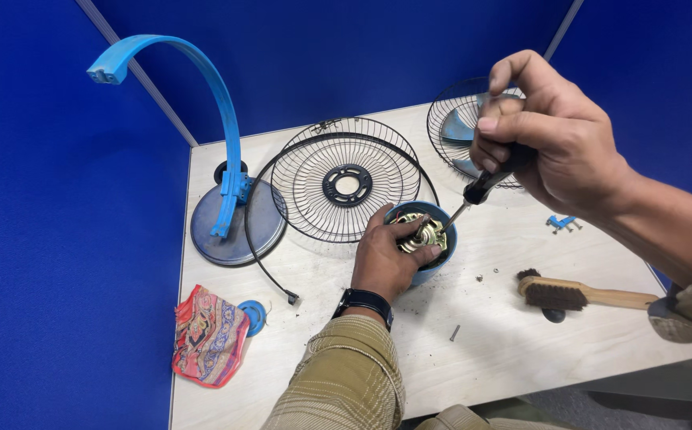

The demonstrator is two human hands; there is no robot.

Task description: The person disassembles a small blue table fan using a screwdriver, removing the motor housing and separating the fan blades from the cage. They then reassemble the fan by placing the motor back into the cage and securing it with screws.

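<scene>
My left hand (386, 259) grips the near side of a blue fan motor housing (441, 256) on the table, with the brass-coloured motor (424, 233) showing inside it. My right hand (549, 131) is shut on the black handle of a screwdriver (485, 185), held above and to the right of the housing. The screwdriver's tip points down into the motor.
A black wire fan guard (346, 179) lies behind the housing, a second guard with blades (461, 127) at the back right. A blue curved stand on a round base (230, 223) stands left. A patterned cloth (207, 338), blue cap (254, 315), wooden brush (585, 295), loose screw (454, 333) lie around.
</scene>
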